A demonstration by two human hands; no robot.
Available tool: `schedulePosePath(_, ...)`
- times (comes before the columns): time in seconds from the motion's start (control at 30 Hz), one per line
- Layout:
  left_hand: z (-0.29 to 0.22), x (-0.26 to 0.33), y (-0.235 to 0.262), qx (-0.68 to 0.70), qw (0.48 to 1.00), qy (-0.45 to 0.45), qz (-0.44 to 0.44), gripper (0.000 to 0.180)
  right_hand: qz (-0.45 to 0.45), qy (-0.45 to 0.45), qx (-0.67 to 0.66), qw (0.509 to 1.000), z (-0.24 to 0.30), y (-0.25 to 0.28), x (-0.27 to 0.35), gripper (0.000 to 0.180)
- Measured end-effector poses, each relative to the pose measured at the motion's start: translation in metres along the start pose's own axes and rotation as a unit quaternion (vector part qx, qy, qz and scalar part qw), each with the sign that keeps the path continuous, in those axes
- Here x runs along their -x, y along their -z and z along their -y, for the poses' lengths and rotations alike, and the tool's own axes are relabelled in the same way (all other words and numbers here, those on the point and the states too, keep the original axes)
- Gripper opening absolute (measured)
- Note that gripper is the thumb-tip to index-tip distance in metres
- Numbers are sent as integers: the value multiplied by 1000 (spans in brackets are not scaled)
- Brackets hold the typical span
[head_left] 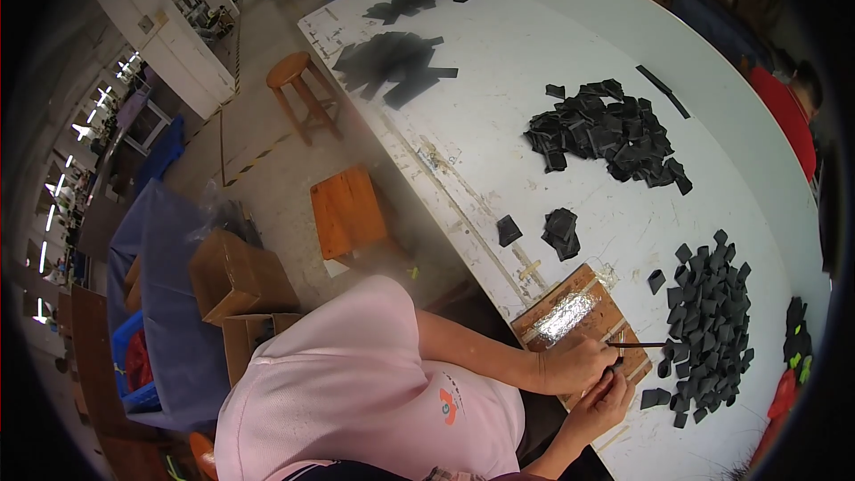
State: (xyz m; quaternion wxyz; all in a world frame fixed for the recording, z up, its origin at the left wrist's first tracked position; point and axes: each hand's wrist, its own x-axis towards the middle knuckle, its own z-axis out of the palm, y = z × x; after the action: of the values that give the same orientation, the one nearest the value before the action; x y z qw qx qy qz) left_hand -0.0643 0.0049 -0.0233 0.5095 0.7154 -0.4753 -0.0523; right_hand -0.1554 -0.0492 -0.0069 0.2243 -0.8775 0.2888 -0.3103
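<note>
Scanning from the far left, I see a blue basket [142, 399] with a red bag [138, 361] inside it. Next stands a cardboard box [245, 281], its contents hidden from me, and just below it an open carton [234, 343] with something dark inside, too shadowed to name.

At the counter [499, 147], the worker's hands meet over a wooden board [608, 307] with a shiny patch. The left hand [574, 365] has its fingers curled together, apparently around one end of a thin dark stick [643, 345]. The right hand [607, 401] has its fingers pinched nearly closed on a small black piece [616, 364], held between both hands above the board.

That piece looks light, soft and bendy, not fragile, and probably not slippery; I'd take it lightly by its side edges, since a hard squeeze might crumple it. Above the board lies a heap of flat black pieces [614, 132]; rightmost is a heap of folded black pieces [712, 325], out loose on the counter.
</note>
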Motion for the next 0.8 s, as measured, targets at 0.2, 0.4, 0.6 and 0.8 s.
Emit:
schedulePosePath(0.2, -2, -7, 9, 269, 947, 177, -8, 13, -24, -32, -4, 999, -11, -11, 13, 10)
schedulePosePath(0.4, -14, -20, 32, 471, 800, 320, 190, 19, -43, -377, -566, 732, -1, 6, -2, 8)
schedulePosePath(0.6, -18, -21, 24, 108, 991, 65, -53, 12, 56, -335, -821, 459, -5, 3, -13, 10)
schedulePosePath(0.8, 4, -30, 37, 590, 683, 410, 132, 12, 94, -356, -685, 629, -3, 17, -19, 17)
